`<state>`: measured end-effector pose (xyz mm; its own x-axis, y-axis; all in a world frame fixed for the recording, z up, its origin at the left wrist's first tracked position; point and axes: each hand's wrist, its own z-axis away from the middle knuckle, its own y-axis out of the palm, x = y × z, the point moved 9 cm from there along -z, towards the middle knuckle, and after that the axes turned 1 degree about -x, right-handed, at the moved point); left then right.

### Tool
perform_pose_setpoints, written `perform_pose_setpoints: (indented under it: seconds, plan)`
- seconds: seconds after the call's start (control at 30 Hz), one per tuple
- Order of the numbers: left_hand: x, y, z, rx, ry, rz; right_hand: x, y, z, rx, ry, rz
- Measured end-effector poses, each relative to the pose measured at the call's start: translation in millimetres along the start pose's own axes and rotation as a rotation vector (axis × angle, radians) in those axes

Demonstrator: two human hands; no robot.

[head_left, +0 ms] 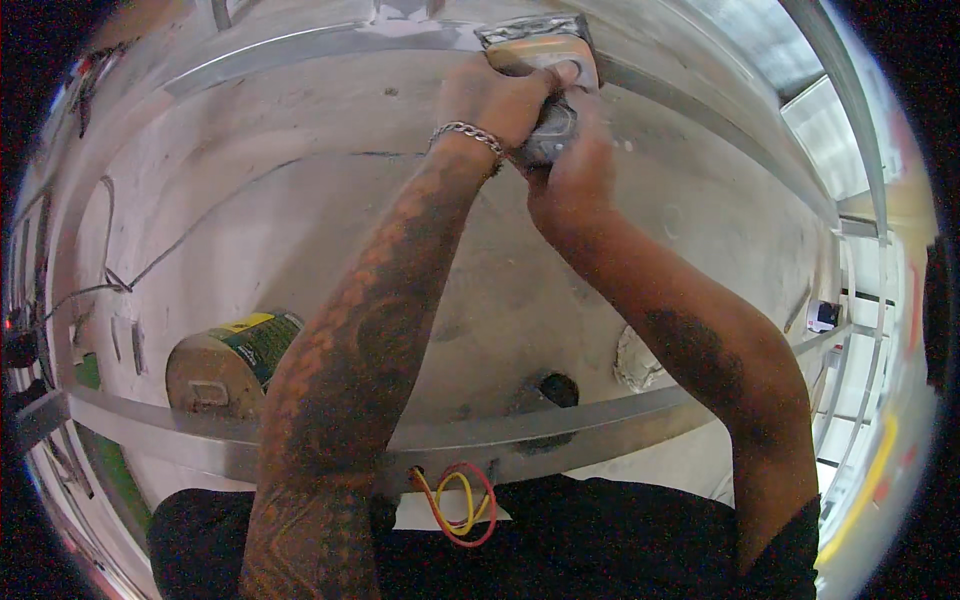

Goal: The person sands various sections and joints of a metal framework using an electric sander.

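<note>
A grey metal box (548, 60) is seen at the upper centre of the frame, against a metal rail (300, 55). It is gripped by the left hand (495, 100), fingers curled closed around its lower edge. The right hand (575, 165) is pressed just below, fingers closed; what is held cannot be told. A can (225, 365) lies lower left, wire loops (462, 500) at the bottom centre.

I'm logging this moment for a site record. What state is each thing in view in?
Left hand: raised, closed on the metal box.
Right hand: raised, grip closed on the metal box from below.
Metal box: held up against the metal frame, clamped by both hands.
Bracelet: on the left wrist.
Can: lying on its side on the floor.
Wires: red and yellow, looped, loose ends.
</note>
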<state>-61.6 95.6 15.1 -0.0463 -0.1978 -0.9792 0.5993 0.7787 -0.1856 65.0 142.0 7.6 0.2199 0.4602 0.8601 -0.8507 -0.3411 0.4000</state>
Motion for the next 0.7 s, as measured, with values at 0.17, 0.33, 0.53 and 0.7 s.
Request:
perform_pose_setpoints:
  seconds: [0.17, 0.33, 0.53, 0.7]
  plan:
    - [3.0, -2.8, 0.3, 0.024, -0.018, 0.056, -7.5, -3.9, -6.4, -0.081, 0.029, 0.086]
    - [4.0, -1.4, 2.5, -0.012, 0.001, -0.069, -9.7, -4.8, -4.6, -0.051, 0.037, 0.060]
    - [17.7, 18.4, 0.1, 0.008, -0.022, 0.003, -6.1, -13.2, -5.9, 0.015, 0.046, 0.013]
    - [26.0, 34.5, 4.0, 0.123, -0.015, -0.162, 1.5, -13.3, -2.8, 0.067, 0.041, 0.032]
